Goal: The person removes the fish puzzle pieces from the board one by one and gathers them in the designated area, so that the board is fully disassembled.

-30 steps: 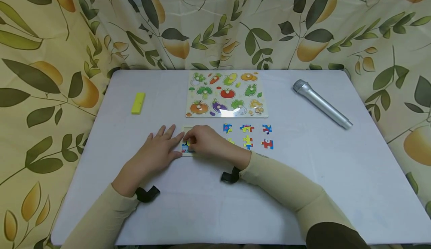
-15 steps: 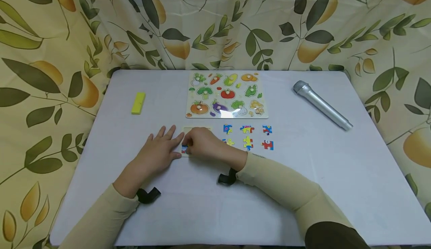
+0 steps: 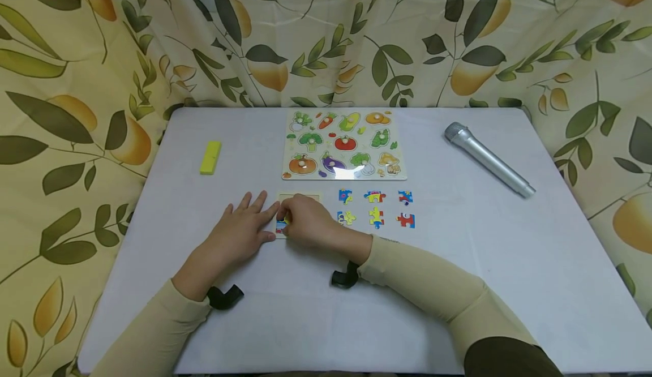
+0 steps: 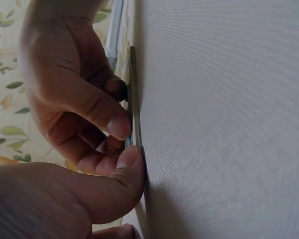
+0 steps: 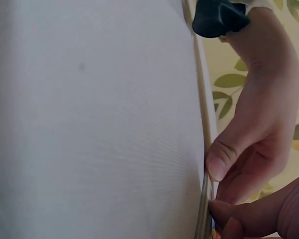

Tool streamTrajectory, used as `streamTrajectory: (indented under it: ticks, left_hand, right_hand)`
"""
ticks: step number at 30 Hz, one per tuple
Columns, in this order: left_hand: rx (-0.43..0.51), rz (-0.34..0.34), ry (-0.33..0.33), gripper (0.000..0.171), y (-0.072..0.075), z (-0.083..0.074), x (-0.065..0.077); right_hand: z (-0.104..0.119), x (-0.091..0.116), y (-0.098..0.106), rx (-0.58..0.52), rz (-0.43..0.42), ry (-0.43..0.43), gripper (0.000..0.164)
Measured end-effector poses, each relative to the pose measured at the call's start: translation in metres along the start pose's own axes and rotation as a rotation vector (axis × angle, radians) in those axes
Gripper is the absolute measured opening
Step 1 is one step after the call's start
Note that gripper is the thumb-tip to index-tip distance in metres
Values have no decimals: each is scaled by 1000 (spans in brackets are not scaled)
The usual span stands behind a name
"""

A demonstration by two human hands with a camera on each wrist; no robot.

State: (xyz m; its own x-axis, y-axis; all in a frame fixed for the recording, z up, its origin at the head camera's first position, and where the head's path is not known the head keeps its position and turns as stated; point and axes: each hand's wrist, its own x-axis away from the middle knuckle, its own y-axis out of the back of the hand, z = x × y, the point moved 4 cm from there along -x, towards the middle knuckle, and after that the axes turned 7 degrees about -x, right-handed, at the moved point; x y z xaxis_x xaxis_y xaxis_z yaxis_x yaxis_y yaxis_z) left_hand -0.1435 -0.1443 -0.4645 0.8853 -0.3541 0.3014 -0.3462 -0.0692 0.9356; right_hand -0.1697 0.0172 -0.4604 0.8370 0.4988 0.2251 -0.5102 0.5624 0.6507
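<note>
In the head view my left hand (image 3: 236, 224) lies flat with spread, straight fingers, its thumb and forefinger against the left edge of a small pale puzzle board (image 3: 313, 196). My right hand (image 3: 312, 221) curls over the board; thumb and fingertips pinch at a jigsaw piece (image 3: 280, 226) in its left part, mostly hidden beneath them. Seen edge-on in the left wrist view, the board (image 4: 134, 89) lies on the table, the left thumb at its edge and the right thumb on top. Several loose jigsaw pieces (image 3: 376, 217) lie in two rows to the right.
Behind the hands lies a vegetable puzzle board (image 3: 367, 131). A yellow block (image 3: 210, 158) is at left, a silver microphone (image 3: 489, 159) at right. All rest on the white-covered table (image 3: 285, 320), with a leaf-patterned curtain (image 3: 326, 37) around it.
My right hand has shifted slightly, its wrist coming a little left and nearer, and its fingertips have moved slightly over the piece. The left hand has stayed at the board's edge.
</note>
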Motion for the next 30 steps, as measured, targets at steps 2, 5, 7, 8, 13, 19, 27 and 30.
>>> streamTrajectory:
  ticks: [2,5,7,8,13,19,27,30]
  left_hand:
    - [2,0,-2,72,0,0,0]
    - [1,0,1,72,1,-1,0]
    - [-1,-1,2,72,1,-1,1]
    - [-1,-2,2,72,1,-1,0]
    - [2,-4,5,72,0,0,0]
    - [4,-3,10,73,-2,1,-1]
    - [20,8,19,74,-3,2,0]
    - [24,15,23,74,-3,1,0]
  right_hand:
    - [0,0,-1,10,-4,-1,18]
    - [0,0,-1,21,-14,7,20]
    - [0,0,-1,25,-21,14,21]
    - [0,0,-1,26,-23,18,21]
    - [-3,0,-3,17,-35,19,26]
    - [-4,2,-3,-11,-59,40,20]
    - [-2,5,0,-83,-54,52,14]
    - [-3,5,0,-126,-43,44,13]
